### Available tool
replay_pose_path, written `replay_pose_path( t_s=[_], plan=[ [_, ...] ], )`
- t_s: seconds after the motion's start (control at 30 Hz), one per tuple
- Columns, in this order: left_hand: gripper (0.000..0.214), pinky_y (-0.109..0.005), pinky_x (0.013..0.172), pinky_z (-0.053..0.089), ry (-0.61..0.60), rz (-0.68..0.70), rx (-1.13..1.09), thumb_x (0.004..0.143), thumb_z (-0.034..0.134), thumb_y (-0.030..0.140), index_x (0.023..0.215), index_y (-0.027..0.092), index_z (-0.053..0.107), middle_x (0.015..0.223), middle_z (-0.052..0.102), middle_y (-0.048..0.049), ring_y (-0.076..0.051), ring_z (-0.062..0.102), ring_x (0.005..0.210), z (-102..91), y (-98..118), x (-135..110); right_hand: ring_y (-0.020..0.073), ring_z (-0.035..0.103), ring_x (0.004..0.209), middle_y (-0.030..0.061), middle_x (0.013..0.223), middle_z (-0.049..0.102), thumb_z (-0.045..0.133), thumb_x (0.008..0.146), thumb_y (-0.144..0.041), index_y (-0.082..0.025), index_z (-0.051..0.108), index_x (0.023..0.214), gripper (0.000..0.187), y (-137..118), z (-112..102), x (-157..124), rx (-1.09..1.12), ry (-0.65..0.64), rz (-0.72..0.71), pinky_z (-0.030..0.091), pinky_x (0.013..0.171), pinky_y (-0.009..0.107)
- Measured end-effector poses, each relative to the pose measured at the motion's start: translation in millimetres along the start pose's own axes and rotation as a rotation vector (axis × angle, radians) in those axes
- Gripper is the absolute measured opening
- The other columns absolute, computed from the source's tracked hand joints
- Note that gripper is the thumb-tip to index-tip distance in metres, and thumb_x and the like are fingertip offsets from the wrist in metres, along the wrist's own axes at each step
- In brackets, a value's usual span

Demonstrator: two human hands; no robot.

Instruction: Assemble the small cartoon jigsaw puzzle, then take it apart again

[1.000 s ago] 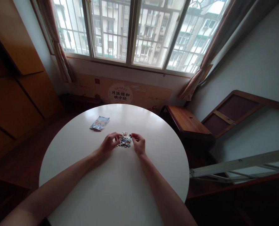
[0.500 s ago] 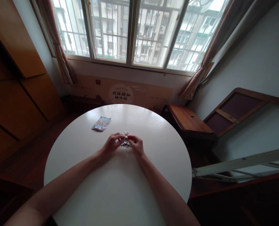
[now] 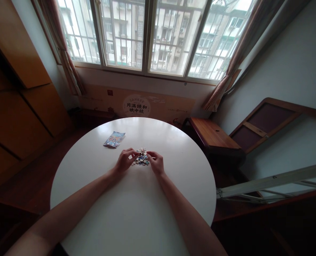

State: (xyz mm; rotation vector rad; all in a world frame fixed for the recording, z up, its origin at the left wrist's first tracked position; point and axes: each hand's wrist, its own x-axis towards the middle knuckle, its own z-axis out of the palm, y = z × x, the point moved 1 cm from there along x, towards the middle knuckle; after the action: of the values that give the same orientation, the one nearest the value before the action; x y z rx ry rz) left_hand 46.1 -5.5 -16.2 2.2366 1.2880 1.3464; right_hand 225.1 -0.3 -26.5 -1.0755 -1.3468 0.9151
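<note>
A small heap of jigsaw puzzle pieces (image 3: 142, 158) lies near the middle of a round white table (image 3: 131, 209). My left hand (image 3: 125, 160) rests at the heap's left side, fingers curled and pinching at the pieces. On the heap's right side my right hand (image 3: 156, 163) has its fingers bent, with the tips on the pieces. What exactly each hand pinches is too small to make out.
A colourful flat packet (image 3: 114, 139) lies on the table, far left of the heap. A wooden bench or low table (image 3: 212, 138) stands to the right, a wooden cabinet (image 3: 19, 106) to the left, a barred window (image 3: 147, 35) ahead.
Both hands closed in over the heap half a second ago and have now drawn slightly apart again, still at the pieces. The view shifted a little.
</note>
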Motion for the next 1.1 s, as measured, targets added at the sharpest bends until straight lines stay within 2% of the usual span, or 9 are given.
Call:
replay_pose_path(
  t_s=[0.17, 0.33, 0.67, 0.93, 1.1],
  plan=[
    [0.016, -0.025, 0.068, 0.046, 0.014, -0.001, -0.053, 0.086, 0.059, 0.03, 0.086, 0.018, 0.071, 0.076, 0.065, -0.0026, -0.012, 0.059, 0.066, -0.9, 0.7, 1.2, 0.0179, 0.065, 0.074, 0.0066, 0.084, 0.072, 0.061, 0.075, -0.033, -0.017, 0.071, 0.084, 0.021, 2.5, 1.5, -0.7, -0.034, -0.04, -0.02, 0.049, 0.062, 0.027],
    [0.012, -0.027, 0.074, 0.045, -0.024, 0.025, -0.01, 0.085, 0.061, 0.026, 0.086, 0.019, 0.071, 0.077, 0.065, -0.0017, -0.011, 0.06, 0.067, 1.4, 0.3, -0.1, 0.0175, 0.063, 0.072, 0.0058, 0.082, 0.071, 0.062, 0.074, -0.032, -0.017, 0.071, 0.082, 0.02, -0.3, 2.4, -2.1, -0.035, -0.066, -0.029, 0.048, 0.06, 0.026],
    [0.014, -0.026, 0.072, 0.045, -0.039, 0.023, -0.023, 0.085, 0.06, 0.029, 0.085, 0.019, 0.07, 0.075, 0.064, -0.0014, -0.011, 0.059, 0.067, 1.1, 2.4, -0.3, 0.0168, 0.063, 0.07, 0.0057, 0.08, 0.071, 0.063, 0.074, -0.035, -0.017, 0.071, 0.08, 0.02, -1.8, 2.0, -2.6, -0.011, -0.043, -0.015, 0.049, 0.061, 0.026],
    [0.016, -0.026, 0.073, 0.046, -0.029, 0.008, -0.05, 0.086, 0.059, 0.03, 0.092, 0.019, 0.069, 0.077, 0.063, -0.0019, -0.011, 0.058, 0.067, 1.3, 3.9, -1.0, 0.0177, 0.064, 0.072, 0.0059, 0.078, 0.071, 0.064, 0.074, -0.038, -0.017, 0.07, 0.081, 0.023, -0.2, 1.9, -2.2, 0.002, -0.022, 0.002, 0.05, 0.064, 0.028],
    [0.014, -0.025, 0.071, 0.046, -0.037, 0.015, -0.062, 0.085, 0.06, 0.029, 0.087, 0.018, 0.069, 0.076, 0.063, -0.0021, -0.011, 0.058, 0.067, 1.5, 3.1, -1.3, 0.0177, 0.064, 0.072, 0.0064, 0.08, 0.071, 0.063, 0.074, -0.037, -0.017, 0.07, 0.081, 0.022, -2.3, 2.6, -2.7, 0.015, -0.021, 0.001, 0.049, 0.063, 0.027]
  ],
)
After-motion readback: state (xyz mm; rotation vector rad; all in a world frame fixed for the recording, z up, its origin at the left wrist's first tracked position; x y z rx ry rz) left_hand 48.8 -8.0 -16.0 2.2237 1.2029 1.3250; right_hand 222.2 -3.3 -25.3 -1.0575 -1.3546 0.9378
